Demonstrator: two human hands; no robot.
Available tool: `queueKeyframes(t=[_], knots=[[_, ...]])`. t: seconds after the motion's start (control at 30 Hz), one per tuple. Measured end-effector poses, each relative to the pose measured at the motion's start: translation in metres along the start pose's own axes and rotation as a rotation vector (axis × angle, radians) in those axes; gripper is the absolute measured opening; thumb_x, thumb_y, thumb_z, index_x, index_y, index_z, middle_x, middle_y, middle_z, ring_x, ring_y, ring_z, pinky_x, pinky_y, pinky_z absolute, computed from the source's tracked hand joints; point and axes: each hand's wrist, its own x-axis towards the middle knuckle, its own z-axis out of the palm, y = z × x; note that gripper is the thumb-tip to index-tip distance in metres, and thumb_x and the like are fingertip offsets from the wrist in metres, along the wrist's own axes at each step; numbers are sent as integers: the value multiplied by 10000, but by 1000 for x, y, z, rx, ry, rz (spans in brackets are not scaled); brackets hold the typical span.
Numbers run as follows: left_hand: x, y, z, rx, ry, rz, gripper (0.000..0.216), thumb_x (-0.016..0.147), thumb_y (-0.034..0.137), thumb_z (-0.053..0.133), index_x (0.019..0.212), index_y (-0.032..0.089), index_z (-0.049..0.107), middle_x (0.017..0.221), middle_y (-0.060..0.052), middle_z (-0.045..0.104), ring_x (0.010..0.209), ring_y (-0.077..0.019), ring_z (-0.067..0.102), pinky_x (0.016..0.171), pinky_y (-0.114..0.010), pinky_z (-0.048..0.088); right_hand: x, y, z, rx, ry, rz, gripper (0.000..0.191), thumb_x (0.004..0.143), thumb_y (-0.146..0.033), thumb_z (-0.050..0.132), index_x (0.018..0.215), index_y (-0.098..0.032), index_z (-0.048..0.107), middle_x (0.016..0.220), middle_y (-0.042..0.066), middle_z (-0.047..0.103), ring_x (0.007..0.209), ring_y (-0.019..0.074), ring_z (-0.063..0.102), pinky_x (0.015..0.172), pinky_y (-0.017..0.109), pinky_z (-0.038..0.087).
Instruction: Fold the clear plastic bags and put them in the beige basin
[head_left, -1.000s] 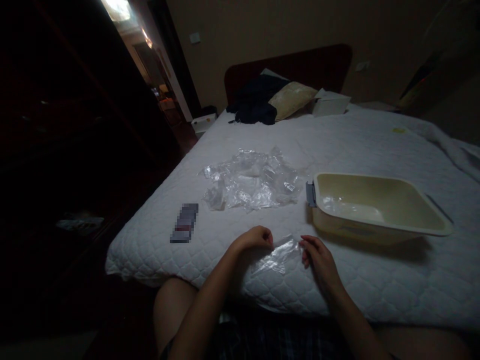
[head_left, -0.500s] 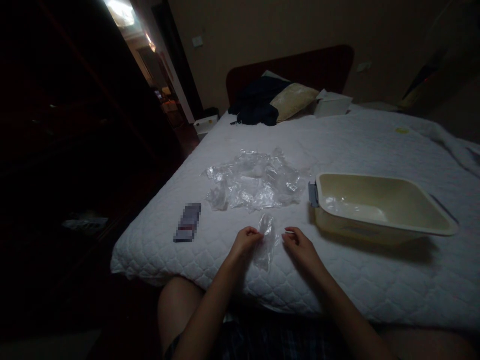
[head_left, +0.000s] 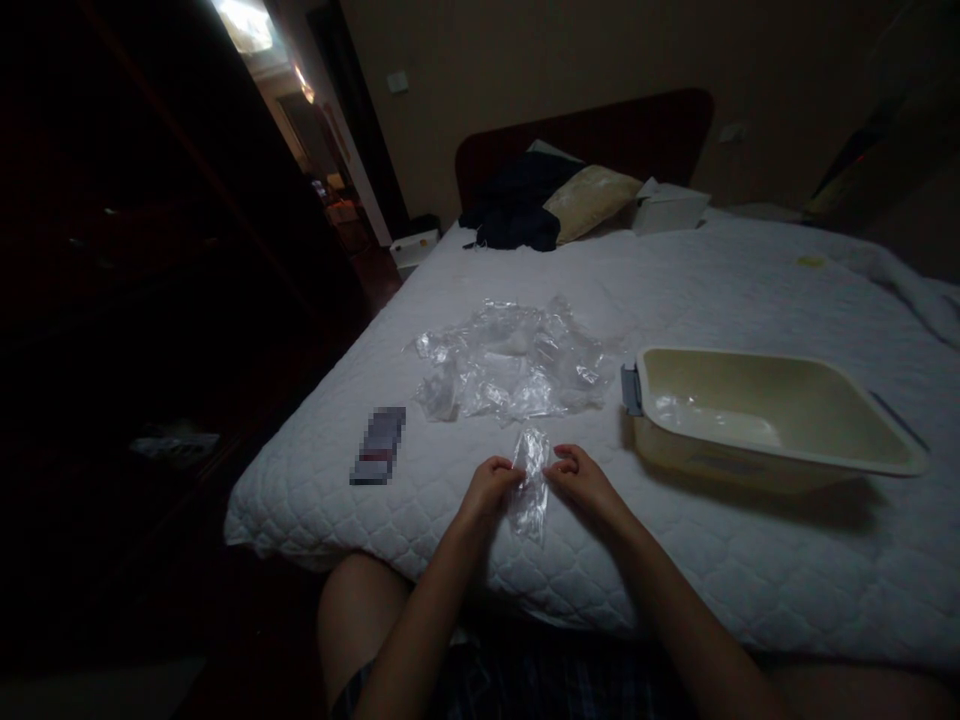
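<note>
Between my hands is a clear plastic bag (head_left: 531, 500), narrow and crinkled, just above or on the white quilted bed cover. My left hand (head_left: 493, 486) pinches its left edge between thumb and fingers. At the right edge, my right hand (head_left: 579, 478) is closed on the plastic with thumb and index finger, its other fingers curled. A loose spread of crumpled clear plastic bags (head_left: 510, 360) lies just beyond my hands.
A cream plastic tub (head_left: 772, 480) with grey side latches stands at right on the bed (head_left: 675, 590). A pixelated flat rectangular item (head_left: 379, 447) lies at left. Dark cloth (head_left: 517, 205), a beige pillow (head_left: 592, 203) and a white box (head_left: 670, 208) are near the headboard.
My right hand has moved left, from beside the plastic bag onto its right edge. The bag looks flatter and wider at the top. My left hand keeps its hold.
</note>
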Motion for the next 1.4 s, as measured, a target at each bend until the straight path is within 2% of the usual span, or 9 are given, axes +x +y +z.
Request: queueKeyframes(t=[0.17, 0.3, 0.43, 0.63, 0.8, 1.0, 1.13, 1.3, 1.4], knots=[[1, -1, -2, -20, -43, 21, 322, 452, 255, 705, 636, 170, 455, 431, 81, 441, 390, -58, 406, 419, -182, 277, 1, 4, 2, 42, -23, 88, 378, 533, -303, 691, 796, -213, 436, 558, -57, 548, 436, 98, 467, 425, 212, 325], [-1, -4, -4, -28, -75, 92, 372, 451, 274, 721, 615, 183, 400, 439, 93, 428, 382, -44, 382, 413, -167, 246, 1, 10, 4, 55, -38, -9, 352, 535, -313, 696, 672, -216, 386, 510, -90, 476, 427, 79, 427, 430, 198, 305], [-5, -7, -6, -62, -113, 154, 383, 471, 282, 727, 614, 183, 386, 475, 90, 441, 416, -44, 398, 435, -159, 256, -4, 8, 3, 22, -87, -82, 299, 563, -354, 691, 623, -197, 443, 542, -65, 488, 485, 92, 457, 466, 208, 339], [-6, -9, -9, -43, -106, 231, 243, 508, 266, 714, 648, 150, 553, 558, 44, 518, 512, -68, 462, 504, -181, 323, -12, 2, -1, 53, -132, -140, 250, 584, -351, 703, 738, -176, 612, 737, 15, 628, 687, 146, 566, 650, 269, 435], [-6, -13, -6, -44, -44, 235, 240, 552, 281, 704, 732, 144, 625, 608, 18, 571, 542, -80, 486, 524, -193, 344, -14, 3, -4, 117, -99, -85, 318, 539, -318, 738, 814, -181, 653, 819, 40, 658, 695, 153, 587, 648, 279, 457], [-8, -14, -2, 36, -30, 311, 230, 582, 284, 697, 768, 154, 656, 713, -17, 634, 654, -119, 554, 625, -224, 408, -17, -2, -5, 135, -51, -94, 362, 546, -307, 736, 884, -201, 660, 895, 49, 666, 703, 159, 601, 660, 292, 470], [-14, -8, -2, 105, -75, 366, 224, 612, 291, 677, 786, 150, 662, 767, -42, 654, 735, -158, 585, 692, -260, 438, -21, -7, -7, 87, -56, -139, 299, 588, -305, 710, 863, -196, 665, 872, 55, 677, 765, 188, 612, 715, 321, 474], [-21, -3, -2, 142, -105, 442, 355, 590, 244, 695, 929, 159, 633, 926, -67, 647, 846, -179, 592, 791, -306, 452, -24, -15, -13, -27, -69, -193, 234, 653, -336, 659, 832, -186, 675, 869, 69, 679, 823, 214, 614, 775, 355, 466], [-23, -1, -2, 176, -77, 479, 392, 600, 230, 690, 977, 162, 604, 916, -60, 637, 832, -166, 596, 789, -302, 462, -26, -22, -16, -72, -70, -231, 243, 680, -343, 638, 873, -198, 667, 903, 67, 673, 841, 213, 612, 769, 346, 470]])
